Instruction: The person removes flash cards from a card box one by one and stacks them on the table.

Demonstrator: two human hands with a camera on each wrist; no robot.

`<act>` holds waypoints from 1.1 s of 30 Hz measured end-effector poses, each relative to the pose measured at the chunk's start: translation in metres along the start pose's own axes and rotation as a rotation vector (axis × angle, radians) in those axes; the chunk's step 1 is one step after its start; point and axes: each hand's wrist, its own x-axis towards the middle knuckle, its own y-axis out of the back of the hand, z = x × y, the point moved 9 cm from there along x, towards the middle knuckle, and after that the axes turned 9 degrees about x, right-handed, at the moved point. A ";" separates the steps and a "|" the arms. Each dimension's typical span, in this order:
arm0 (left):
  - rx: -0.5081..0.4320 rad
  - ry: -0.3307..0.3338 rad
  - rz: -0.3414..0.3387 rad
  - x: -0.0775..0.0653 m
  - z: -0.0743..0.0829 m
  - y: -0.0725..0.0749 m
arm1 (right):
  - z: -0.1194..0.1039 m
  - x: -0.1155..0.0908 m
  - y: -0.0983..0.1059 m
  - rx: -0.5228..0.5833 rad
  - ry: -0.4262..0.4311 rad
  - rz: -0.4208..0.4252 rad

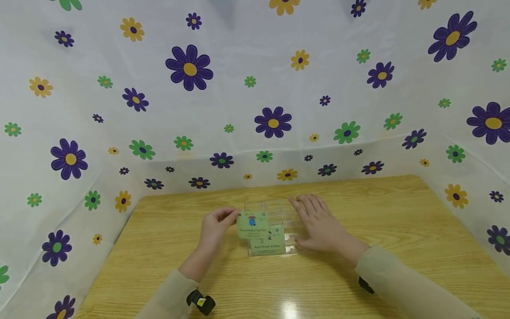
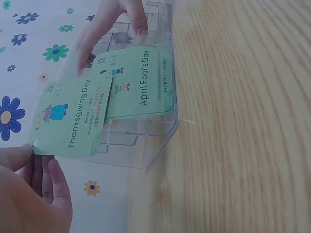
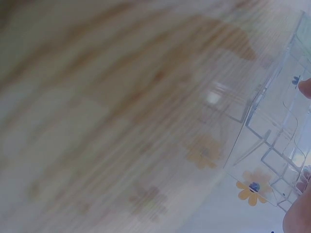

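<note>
My left hand (image 1: pixel 215 230) pinches a pale green Thanksgiving Day card (image 1: pixel 253 227) by one corner, thumb on its face. That card overlaps a second green card, April Fool's Day (image 1: pixel 268 249), which leans in the front of a clear plastic tiered rack (image 2: pixel 127 138). At the rack's right side, my right hand (image 1: pixel 318 225) grips it, with the thumb at the front and the fingers reaching to the back. In the right wrist view only a thumb tip (image 3: pixel 305 88) and part of a finger (image 3: pixel 297 216) show beside the clear rack.
The rack stands on a wood-grain table (image 1: pixel 179 274). A white cloth with printed flowers (image 1: pixel 235 97) hangs behind the table and along both sides. Dark straps (image 1: pixel 201 302) sit on both wrists over the light sleeves.
</note>
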 end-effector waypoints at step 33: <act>-0.138 0.048 0.060 0.002 -0.020 0.047 | 0.000 -0.001 0.000 0.006 0.006 0.017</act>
